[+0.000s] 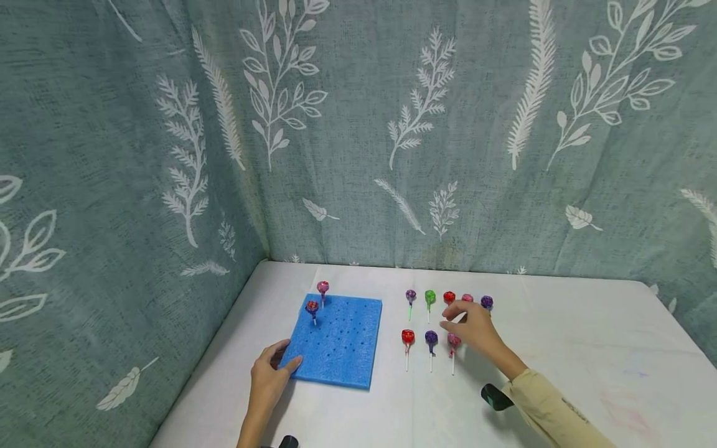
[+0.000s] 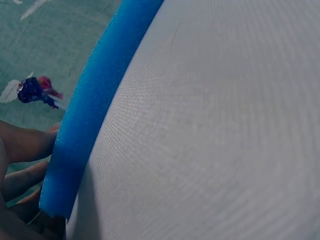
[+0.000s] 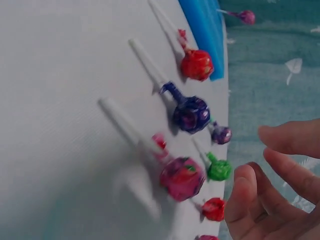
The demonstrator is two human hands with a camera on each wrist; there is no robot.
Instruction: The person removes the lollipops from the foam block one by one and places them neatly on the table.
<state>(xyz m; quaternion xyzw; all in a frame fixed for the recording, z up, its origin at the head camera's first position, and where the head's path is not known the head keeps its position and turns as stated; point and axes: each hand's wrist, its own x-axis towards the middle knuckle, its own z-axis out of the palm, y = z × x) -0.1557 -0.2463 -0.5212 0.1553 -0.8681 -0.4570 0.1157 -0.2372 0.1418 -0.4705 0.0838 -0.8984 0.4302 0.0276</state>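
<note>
A blue foam board with rows of small holes lies at the left of the white table. My left hand grips its near left corner, thumb on the top face and fingers at the side. Two wrapped lollipops stand upright in the board: a pink lollipop at the far left corner and a red-and-purple lollipop nearer. My right hand, empty with fingers loosely bent, hovers over the loose lollipops. Closest in the right wrist view are a pink lollipop and a purple lollipop.
The near row also has a red lollipop. Behind it lie a purple lollipop with a green stick, a green lollipop, a red one, a pink one and a dark purple lollipop. A patterned curtain borders the table.
</note>
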